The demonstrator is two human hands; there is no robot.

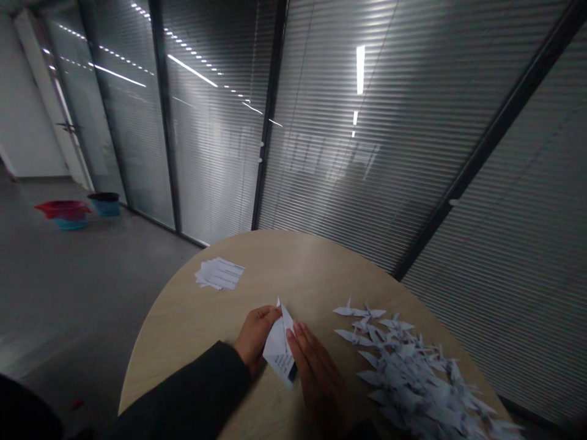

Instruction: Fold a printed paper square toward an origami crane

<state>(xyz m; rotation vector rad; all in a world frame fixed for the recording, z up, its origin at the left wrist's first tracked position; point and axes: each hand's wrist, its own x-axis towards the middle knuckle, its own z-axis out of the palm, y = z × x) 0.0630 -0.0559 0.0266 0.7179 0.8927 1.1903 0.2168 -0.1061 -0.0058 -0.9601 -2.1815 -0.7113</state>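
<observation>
A partly folded white paper (pixel 277 351) with printed text on its lower part lies between my hands, its narrow point aimed away from me. My left hand (pixel 257 333) pinches its left upper edge between thumb and fingers. Flattened along the right edge is my right hand (pixel 316 370), its fingers stretched out and lying on the paper. To the right spreads a big pile of folded paper cranes (pixel 413 373). A small stack of flat paper sheets (pixel 221 273) rests at the back left of the round wooden table (pixel 293 250).
Glass partitions with blinds (pixel 367 153) stand right behind the table. On the grey floor at the left are a blue bin with a red bag (pixel 68 214) and a blue bin with a dark bag (pixel 105 204). A door (pixel 57 110) is at the far left.
</observation>
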